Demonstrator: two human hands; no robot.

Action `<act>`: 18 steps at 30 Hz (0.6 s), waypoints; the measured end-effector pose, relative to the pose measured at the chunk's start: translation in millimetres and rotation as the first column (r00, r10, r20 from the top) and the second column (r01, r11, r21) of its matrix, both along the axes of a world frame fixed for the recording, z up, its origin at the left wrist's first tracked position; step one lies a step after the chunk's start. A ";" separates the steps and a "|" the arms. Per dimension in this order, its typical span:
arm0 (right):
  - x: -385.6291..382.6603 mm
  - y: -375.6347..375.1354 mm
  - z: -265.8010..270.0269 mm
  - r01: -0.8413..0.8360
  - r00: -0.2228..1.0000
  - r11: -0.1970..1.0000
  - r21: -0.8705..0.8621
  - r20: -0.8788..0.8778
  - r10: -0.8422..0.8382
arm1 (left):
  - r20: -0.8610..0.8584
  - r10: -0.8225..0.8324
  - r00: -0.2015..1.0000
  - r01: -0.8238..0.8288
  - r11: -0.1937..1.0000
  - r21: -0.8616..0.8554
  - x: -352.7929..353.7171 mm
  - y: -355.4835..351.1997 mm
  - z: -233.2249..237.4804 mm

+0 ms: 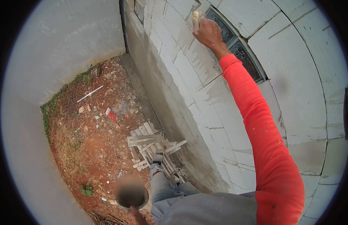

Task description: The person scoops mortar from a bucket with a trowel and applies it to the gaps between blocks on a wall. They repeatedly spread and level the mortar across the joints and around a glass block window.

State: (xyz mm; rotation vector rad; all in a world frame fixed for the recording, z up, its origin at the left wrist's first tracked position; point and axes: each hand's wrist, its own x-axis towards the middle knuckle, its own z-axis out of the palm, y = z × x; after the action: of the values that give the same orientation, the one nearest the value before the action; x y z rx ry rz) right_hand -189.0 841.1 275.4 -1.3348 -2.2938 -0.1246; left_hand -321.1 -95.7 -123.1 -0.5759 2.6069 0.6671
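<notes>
My right hand (208, 32), at the end of a red sleeve, is raised to the block wall (204, 93). Its fingers are closed on a small pale yellow piece (196, 17), whose kind I cannot tell. Right beside this hand is a window of patterned glass blocks (239, 50), set in the wall. Low in the view, my left hand (136, 216) grips the rim of a bucket (144, 200) held near my left side. A blurred patch covers the mouth of the bucket and hides what is in it.
My sandalled feet (158, 157) stand on a rough platform of wooden planks (144, 140). Below lies reddish ground (95, 137) with rubble, a white stick (90, 93) and a red scrap (112, 116). A plain grey wall (65, 48) rises on the left.
</notes>
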 end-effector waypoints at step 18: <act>-2.1 -4.0 21.9 0.059 0.997 0.995 -0.082 -0.054 -0.063 | 0.030 -0.160 0.987 0.159 0.987 0.034 -21.6 85.3 1.6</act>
State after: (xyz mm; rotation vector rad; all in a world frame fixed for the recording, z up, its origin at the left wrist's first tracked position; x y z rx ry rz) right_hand -191.1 837.1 297.3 -1.4312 -2.2329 -0.0147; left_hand -342.7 -10.4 -121.5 -0.3604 2.5741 0.6406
